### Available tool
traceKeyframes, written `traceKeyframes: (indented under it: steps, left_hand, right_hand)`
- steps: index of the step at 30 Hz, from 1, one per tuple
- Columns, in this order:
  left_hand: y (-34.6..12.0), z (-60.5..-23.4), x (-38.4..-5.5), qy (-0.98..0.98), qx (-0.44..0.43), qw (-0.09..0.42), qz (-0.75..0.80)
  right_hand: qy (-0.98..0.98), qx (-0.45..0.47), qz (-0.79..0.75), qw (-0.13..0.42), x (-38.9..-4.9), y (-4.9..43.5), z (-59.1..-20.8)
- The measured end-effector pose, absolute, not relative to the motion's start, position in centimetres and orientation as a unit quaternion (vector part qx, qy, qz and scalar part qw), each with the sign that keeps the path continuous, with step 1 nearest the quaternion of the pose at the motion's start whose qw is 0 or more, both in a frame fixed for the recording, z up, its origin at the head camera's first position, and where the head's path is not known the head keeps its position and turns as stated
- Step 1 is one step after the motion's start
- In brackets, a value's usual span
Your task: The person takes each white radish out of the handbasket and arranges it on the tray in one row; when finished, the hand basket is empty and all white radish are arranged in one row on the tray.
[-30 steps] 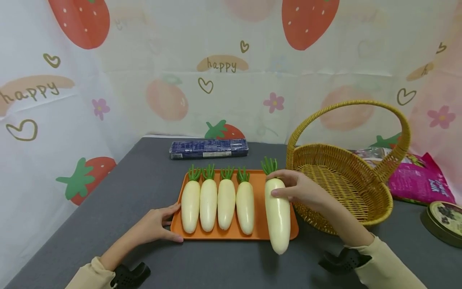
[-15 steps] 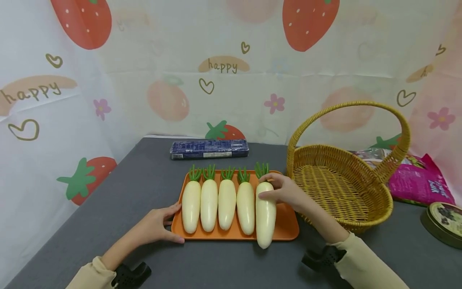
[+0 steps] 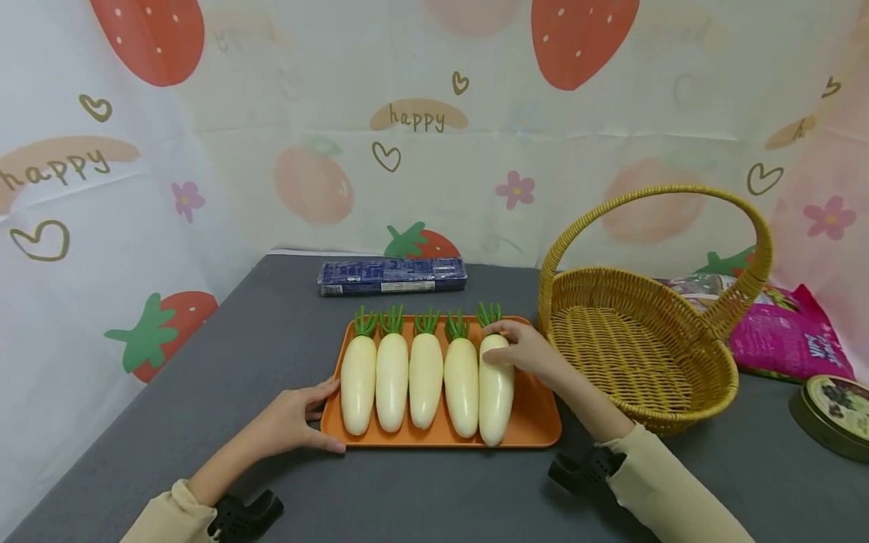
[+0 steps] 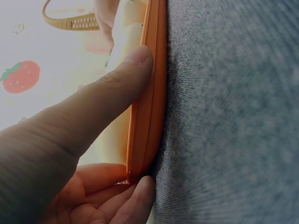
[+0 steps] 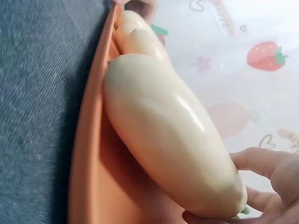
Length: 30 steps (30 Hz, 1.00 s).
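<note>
An orange tray lies on the grey table, with several white radishes side by side on it, green tops pointing away. My left hand grips the tray's near left corner; in the left wrist view the thumb lies on the front wall and the fingers are at the side. With my right hand I hold the rightmost radish near its green top, thumb and fingers on either side. That radish is over the tray, close beside its neighbour; in the right wrist view its tip is at the tray's front rim.
A woven basket with a tall handle stands right of the tray, near my right forearm. Behind the tray lies a blue wrapped box. A pink bag and a round tin are at the far right.
My right hand has brought the held radish leftward and down, from above the tray's right part to beside the other radishes. The left hand has stayed at the tray's corner.
</note>
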<state>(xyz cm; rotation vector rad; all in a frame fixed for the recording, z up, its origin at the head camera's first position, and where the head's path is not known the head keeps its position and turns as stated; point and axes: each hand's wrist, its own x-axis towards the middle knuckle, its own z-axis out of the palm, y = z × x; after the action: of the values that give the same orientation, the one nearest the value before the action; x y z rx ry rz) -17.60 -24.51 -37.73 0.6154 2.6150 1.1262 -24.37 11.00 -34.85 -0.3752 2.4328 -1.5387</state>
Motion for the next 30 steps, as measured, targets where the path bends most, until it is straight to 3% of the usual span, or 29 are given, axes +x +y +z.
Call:
traceKeyframes:
  steps: [12,24,30]
  left_hand:
    - [-24.5,-37.8,-17.6,0.895,0.214,0.108,0.375]
    - [-24.6,-37.8,-17.7,0.895,0.211,0.110,0.378]
    - [-24.6,-37.8,-17.7,0.894,0.210,0.113,0.379]
  right_hand:
    - [0.835,-0.128,-0.531,0.058,-24.8,10.8,-36.5]
    - [0.837,-0.145,-0.528,0.028,-24.9,10.6,-36.9]
    - [0.845,-0.131,-0.518,0.038,-24.9,10.5,-37.0]
